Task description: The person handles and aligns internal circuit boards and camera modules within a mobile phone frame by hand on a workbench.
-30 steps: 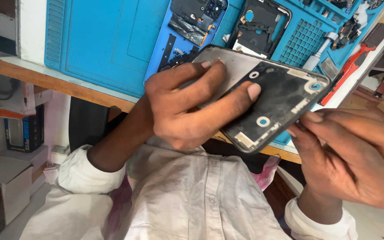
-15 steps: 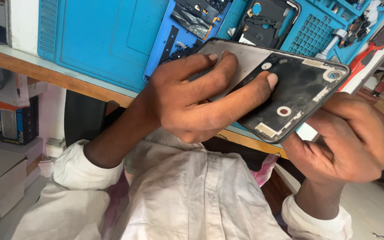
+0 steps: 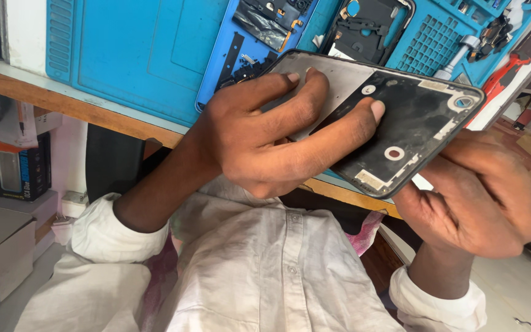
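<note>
**Both hands on the phone's back housing, above the worktop edge**

My left hand (image 3: 271,141) lies across the inner face of the phone back housing (image 3: 394,123), fingers spread and stretched flat over it. The index fingertip presses on the dark inner surface near its middle, and two more fingertips rest on the pale grey panel at the far end. The thumb is tucked underneath, so this hand has the housing pinched between fingers and thumb. My right hand (image 3: 480,197) is curled under the near corner of the housing, fingers bent and closed around the edge, propping it from below. I cannot see those fingertips, as they are hidden behind the housing.

The housing is tilted, inner side up towards the camera. It is black with a thin dark rim, a small ringed hole near one corner and a white ring lower down. I hold it in the air over the front edge of the wooden worktop (image 3: 75,104), just above my lap and white shirt (image 3: 265,276).

Behind it, on the worktop, lies a blue repair mat (image 3: 136,49). A stripped phone frame (image 3: 370,27) sits on the mat beyond the housing, with dark loose parts (image 3: 265,27) to its left. A red-handled tool (image 3: 508,67) lies near the right edge. Cardboard boxes (image 3: 1,240) stand on the floor at the left.
</note>
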